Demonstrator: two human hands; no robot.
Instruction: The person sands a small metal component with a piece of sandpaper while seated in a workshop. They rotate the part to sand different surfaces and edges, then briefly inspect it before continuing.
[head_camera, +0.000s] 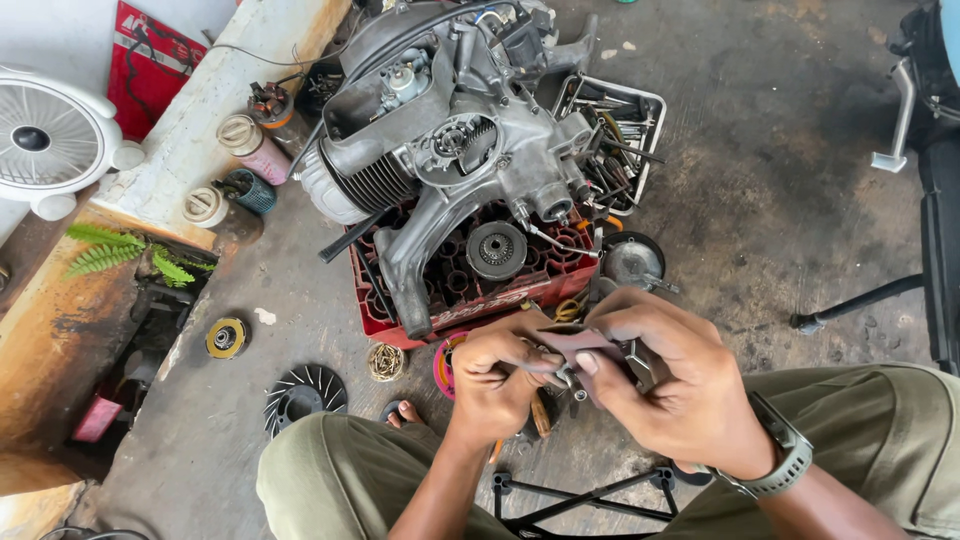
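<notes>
My left hand (495, 378) and my right hand (672, 378) meet close together above my knees. The right hand pinches a folded piece of dark reddish-brown abrasive paper (580, 342). The left hand grips a small metal part (563, 376), mostly hidden by the fingers and the paper. A grey watch (783, 462) sits on my right wrist. In front of me a grey scooter engine (455, 150) rests on a red plastic crate (470, 300).
A white tray of tools (622, 140) stands right of the engine. On the concrete floor lie a black finned fan wheel (303, 395), a yellow disc (227, 337) and a wire cup brush (385, 362). Spray cans (250, 145) and a white fan (50, 140) are at left.
</notes>
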